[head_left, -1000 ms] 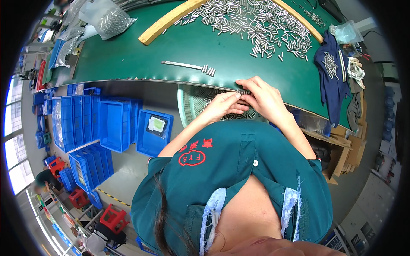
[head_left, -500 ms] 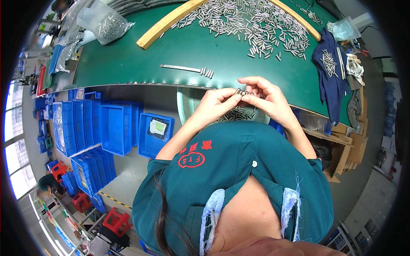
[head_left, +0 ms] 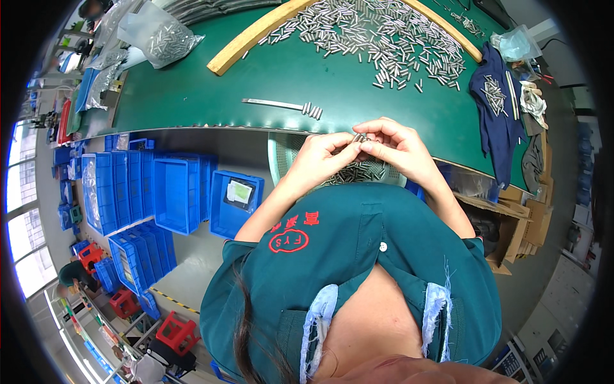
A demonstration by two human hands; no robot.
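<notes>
Both hands meet just right of centre in the frame, over the near edge of the green work table (head_left: 211,96). The left hand (head_left: 320,157) and right hand (head_left: 396,144) each pinch the same small silver metal pin (head_left: 358,137) between fingertips, probably so it sits steady for close checking. Right under them sits a pale green plastic basket (head_left: 281,157) with more pins, handy for dropping. A big scatter of loose silver pins (head_left: 384,35) lies upper centre, fenced by a curved wooden strip (head_left: 249,45). A flat metal bar (head_left: 275,104) rests mid-table. Blue plastic bins (head_left: 173,192) stack on the grey floor at left; a clear bag of pins (head_left: 160,35) sits upper left.
</notes>
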